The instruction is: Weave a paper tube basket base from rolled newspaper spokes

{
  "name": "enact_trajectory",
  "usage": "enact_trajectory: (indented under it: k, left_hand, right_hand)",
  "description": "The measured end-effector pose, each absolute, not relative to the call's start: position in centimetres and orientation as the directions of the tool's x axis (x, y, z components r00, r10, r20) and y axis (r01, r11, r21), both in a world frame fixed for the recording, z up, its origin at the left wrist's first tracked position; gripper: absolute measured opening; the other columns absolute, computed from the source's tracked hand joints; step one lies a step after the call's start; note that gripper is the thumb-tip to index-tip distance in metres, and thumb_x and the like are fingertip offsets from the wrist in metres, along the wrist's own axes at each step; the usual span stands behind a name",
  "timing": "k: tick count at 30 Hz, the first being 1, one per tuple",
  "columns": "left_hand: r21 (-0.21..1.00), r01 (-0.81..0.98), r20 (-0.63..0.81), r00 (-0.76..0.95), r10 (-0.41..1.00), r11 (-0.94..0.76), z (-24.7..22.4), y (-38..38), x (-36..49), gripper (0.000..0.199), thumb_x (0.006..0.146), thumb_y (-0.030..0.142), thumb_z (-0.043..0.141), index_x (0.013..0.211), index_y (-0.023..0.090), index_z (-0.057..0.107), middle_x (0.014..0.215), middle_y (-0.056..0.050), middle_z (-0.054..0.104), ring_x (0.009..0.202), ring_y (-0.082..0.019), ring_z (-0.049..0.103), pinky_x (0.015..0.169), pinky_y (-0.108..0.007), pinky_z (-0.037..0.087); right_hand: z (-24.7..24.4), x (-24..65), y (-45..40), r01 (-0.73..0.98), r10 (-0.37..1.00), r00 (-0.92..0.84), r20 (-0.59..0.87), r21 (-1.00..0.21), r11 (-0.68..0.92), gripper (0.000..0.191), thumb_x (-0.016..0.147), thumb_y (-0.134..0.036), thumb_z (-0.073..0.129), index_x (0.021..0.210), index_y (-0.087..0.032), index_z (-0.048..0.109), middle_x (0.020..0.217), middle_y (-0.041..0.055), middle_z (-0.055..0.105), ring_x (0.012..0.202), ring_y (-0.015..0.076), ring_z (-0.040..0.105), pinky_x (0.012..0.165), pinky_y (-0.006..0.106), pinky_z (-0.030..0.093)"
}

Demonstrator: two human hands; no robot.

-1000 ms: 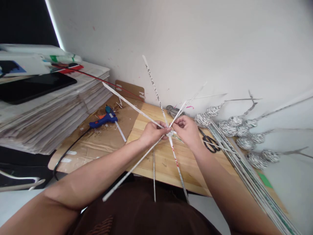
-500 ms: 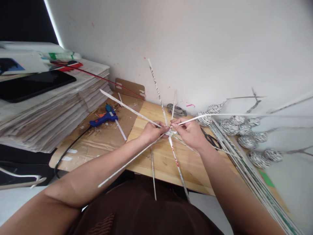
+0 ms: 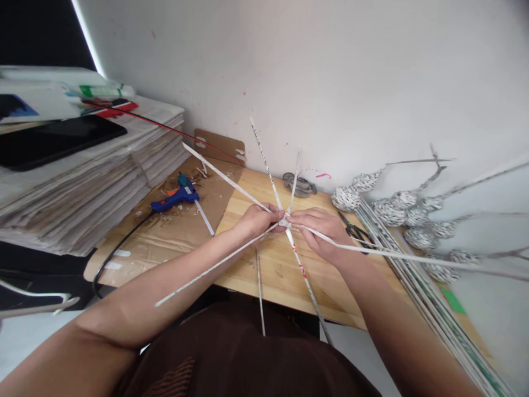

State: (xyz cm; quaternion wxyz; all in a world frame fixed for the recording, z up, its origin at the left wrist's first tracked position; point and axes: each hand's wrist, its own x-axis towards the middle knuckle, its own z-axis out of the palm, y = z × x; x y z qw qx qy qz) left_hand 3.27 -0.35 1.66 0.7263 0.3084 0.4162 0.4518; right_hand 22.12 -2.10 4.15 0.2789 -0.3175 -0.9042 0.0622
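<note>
Several rolled paper sticks cross at a small woven centre [image 3: 284, 223] and fan out like spokes. My left hand [image 3: 262, 219] is closed on that centre from the left, thumb on top. From the right, my right hand [image 3: 318, 226] has its fingers pressed together at the same crossing. A long white paper stick [image 3: 384, 251] runs from the crossing over the back of my right hand and off to the right. One spoke with red print [image 3: 297, 259] points down toward my body, and another with dark print [image 3: 264, 157] points up toward the wall.
A blue glue gun [image 3: 177, 197] lies on cardboard [image 3: 140, 242] at left, beside a tall stack of newspapers [image 3: 103, 176] bearing a phone [image 3: 61, 142]. Black scissors [image 3: 357, 234], a bundle of paper sticks [image 3: 430, 309] and woven paper balls on twigs [image 3: 388, 212] are at right. Grey tape [image 3: 301, 184] sits by the wall.
The long white stick has swung down from above my right hand to lie across its back. My right hand has turned palm down, and the spokes have tilted slightly.
</note>
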Motion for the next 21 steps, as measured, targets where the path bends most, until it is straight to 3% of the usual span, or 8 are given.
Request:
enact_trajectory:
  k: [6, 13, 21]
  left_hand:
    - [0.801, -0.420, -0.341, 0.267, 0.901, 0.427, 1.3, -0.2, 3.3, 0.026, 0.071, 0.012, 0.079, 0.064, 0.015, 0.054, 0.061, -0.001, 0.063, 0.057, -0.011, 0.064, 0.061, -0.023, 0.057]
    - [0.795, -0.435, -0.332, 0.268, 0.904, 0.422, 1.1, -0.4, 3.4, 0.025, 0.070, 0.013, 0.078, 0.070, 0.016, 0.053, 0.063, 0.000, 0.064, 0.056, -0.011, 0.063, 0.057, -0.023, 0.056]
    - [0.847, -0.406, -0.263, 0.239, 0.935, 0.342, 0.3, -0.3, 3.5, 0.029, 0.066, 0.018, 0.082, 0.071, 0.016, 0.054, 0.063, 0.002, 0.063, 0.057, -0.010, 0.062, 0.057, -0.023, 0.056]
  right_hand:
    - [4.5, 21.8, -2.6, 0.582, 0.739, -0.518, 0.431, -0.456, 0.674, 0.025, 0.091, -0.017, 0.051, 0.099, -0.023, 0.074, 0.103, 0.0048, 0.076, 0.098, 0.0197, 0.070, 0.090, 0.036, 0.054]
    - [4.8, 21.8, -2.6, 0.562, 0.740, -0.540, 0.401, -0.484, 0.671, 0.025, 0.092, -0.019, 0.050, 0.095, -0.023, 0.074, 0.102, 0.0048, 0.076, 0.098, 0.0198, 0.069, 0.092, 0.036, 0.052]
    - [4.8, 21.3, -1.9, 0.573, 0.897, -0.361, 0.257, -0.697, 0.430, 0.021, 0.090, -0.031, 0.057, 0.099, -0.021, 0.074, 0.098, 0.0051, 0.075, 0.088, 0.0201, 0.069, 0.080, 0.034, 0.054]
